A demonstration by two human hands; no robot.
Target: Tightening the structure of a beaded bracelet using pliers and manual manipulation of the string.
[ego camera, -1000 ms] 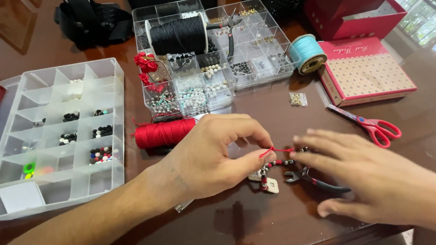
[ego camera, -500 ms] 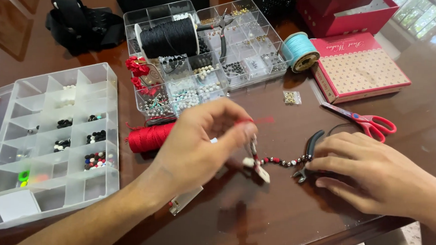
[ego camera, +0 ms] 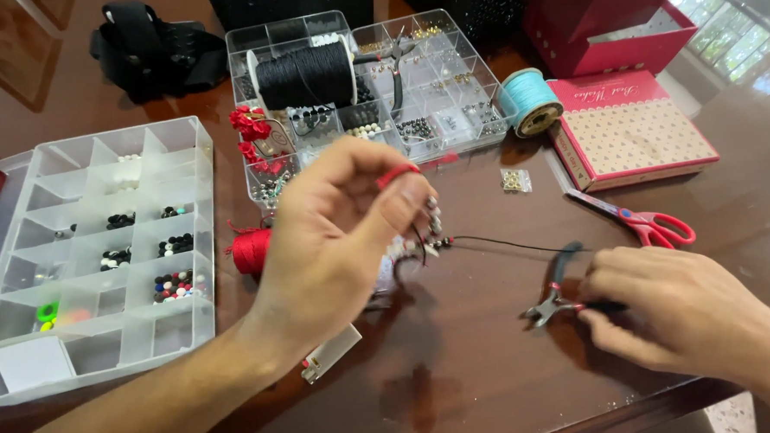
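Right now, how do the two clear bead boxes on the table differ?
The left box has large, mostly empty compartments holding a few black, white and mixed beads; the far box is crammed with small beads and carries a black cord spool. Both are clear, divided plastic organisers.

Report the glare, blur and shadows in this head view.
Head view: daylight from the window at top right puts a pale glare on the table near that corner; the left hand and the beaded cord it lifts are motion-blurred, while the right hand on the pliers is sharper; both hands cast soft shadows on the polished wood; the bead boxes are in focus.
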